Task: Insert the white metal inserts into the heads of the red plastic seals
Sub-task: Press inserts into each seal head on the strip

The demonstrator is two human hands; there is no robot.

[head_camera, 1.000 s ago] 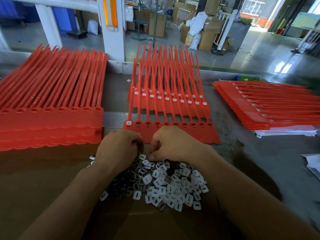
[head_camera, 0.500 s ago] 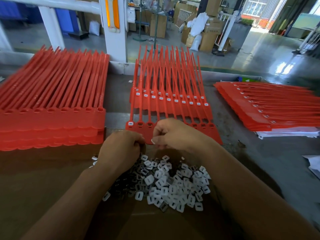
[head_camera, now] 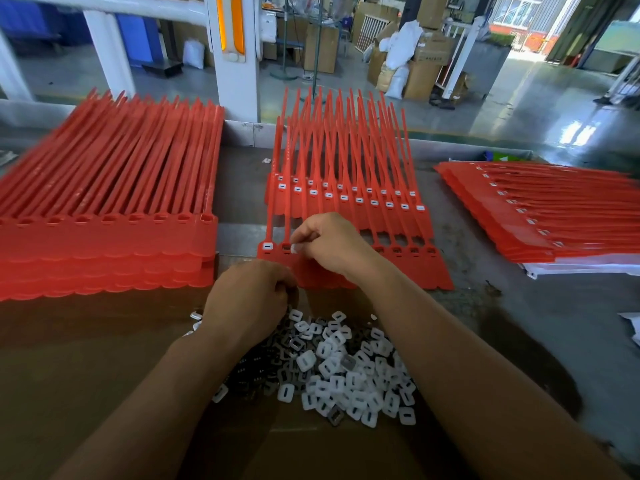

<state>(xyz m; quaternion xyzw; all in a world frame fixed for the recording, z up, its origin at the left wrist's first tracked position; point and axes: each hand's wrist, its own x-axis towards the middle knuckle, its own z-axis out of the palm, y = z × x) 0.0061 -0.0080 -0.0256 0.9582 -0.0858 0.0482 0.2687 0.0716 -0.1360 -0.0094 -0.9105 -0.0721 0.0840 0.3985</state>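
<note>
Since a second ago the right hand [head_camera: 330, 245] has lifted off the heap and travelled forward to the front sheet of joined red plastic seals [head_camera: 431, 268], while the left hand [head_camera: 249, 299] has stayed at the heap's far left edge. Thumb and forefinger of the right hand pinch a small white square insert [head_camera: 294, 249], holding it just beside the second seal head [head_camera: 286, 247] from the left, whose socket looks dark and unfilled; whether the insert already touches that head cannot be told. The first seal head [head_camera: 268, 245] to its left carries a seated white insert. The left hand's fingers are curled inward over the heap of loose white metal inserts [head_camera: 346, 368], and what, if anything, they enclose is hidden. That heap lies on a brown cardboard sheet [head_camera: 86, 375] in front of the person. Behind the front sheet lies a second layer of red seals [head_camera: 346, 197], its rows of heads showing white inserts. A tall stack of red seal sheets [head_camera: 104, 220] with unfilled heads sits to the left, and a lower stack of red seals [head_camera: 540, 209] lies to the right on the grey table [head_camera: 519, 317].
</note>
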